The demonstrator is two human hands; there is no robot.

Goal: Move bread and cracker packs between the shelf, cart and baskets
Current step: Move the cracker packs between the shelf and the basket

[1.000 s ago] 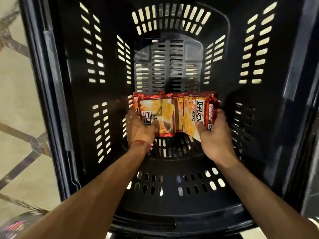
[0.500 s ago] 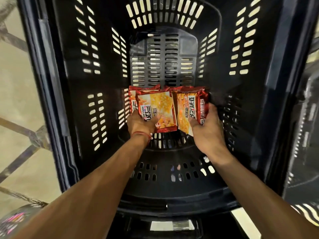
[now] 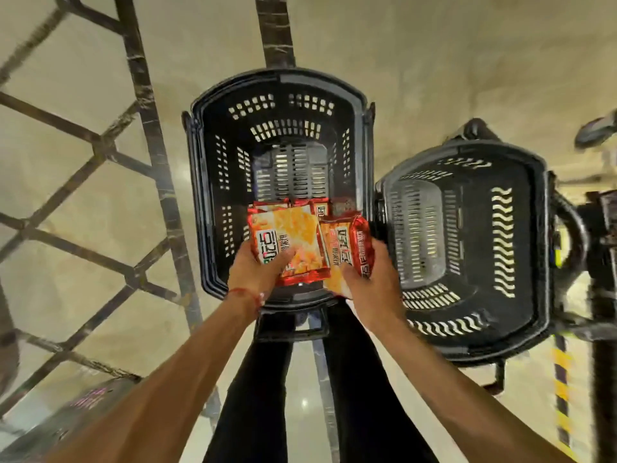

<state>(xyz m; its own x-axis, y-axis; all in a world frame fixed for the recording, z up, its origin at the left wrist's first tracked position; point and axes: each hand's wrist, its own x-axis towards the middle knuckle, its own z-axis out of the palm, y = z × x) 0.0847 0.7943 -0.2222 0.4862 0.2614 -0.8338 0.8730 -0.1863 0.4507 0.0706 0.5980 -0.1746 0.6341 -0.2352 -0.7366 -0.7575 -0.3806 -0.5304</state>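
Glossy beige floor (image 3: 434,61) lies under everything I see. Nearest, my left hand (image 3: 260,272) curls round a crinkly foil cracker pack (image 3: 287,238), thumb across its orange face. My right hand (image 3: 370,279) clamps a second pack (image 3: 347,245) with red sealed edges, tilted against the first. Both hang over the near edge of a black basket (image 3: 200,195) of slotted plastic, toward its near right corner. More red packs (image 3: 300,205) show just behind; whether held or lying inside, I cannot tell. A rounded, wavy-slotted basket (image 3: 474,235) stands right, and a dark metal lattice (image 3: 143,95) crosses left.
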